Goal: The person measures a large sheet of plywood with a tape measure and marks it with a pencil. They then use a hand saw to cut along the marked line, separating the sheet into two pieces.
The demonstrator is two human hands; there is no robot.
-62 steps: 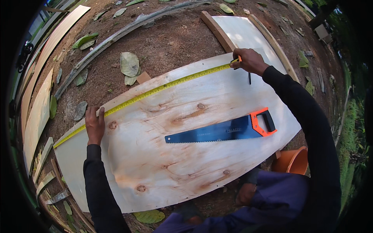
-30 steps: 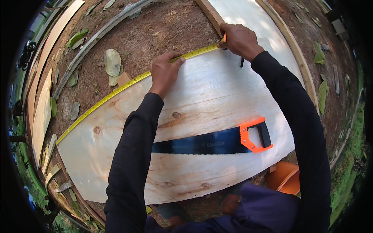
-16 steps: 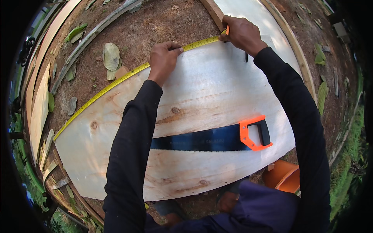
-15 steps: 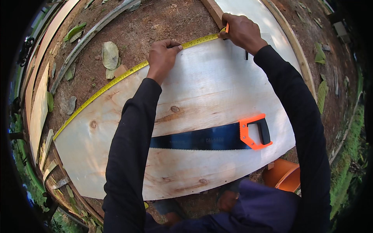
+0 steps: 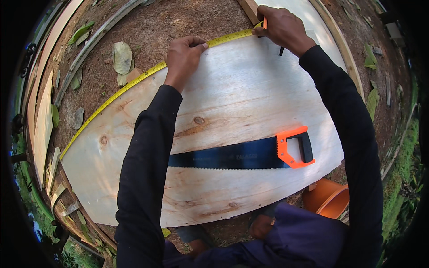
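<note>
plywood sheet (image 5: 250, 102) on leaf-strewn dirt (image 5: 147, 31), both hands gripping yellow tape measure (image 5: 134, 82)

saw blade (image 5: 223, 155) part-hidden by forearm

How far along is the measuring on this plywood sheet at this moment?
Done: the yellow tape measure lies stretched along the far edge of the plywood sheet. In hand: the left hand presses the tape down, and the right hand holds its end with a dark pencil-like tool. Left: no cut shows, and the handsaw lies untouched on the sheet.
</note>
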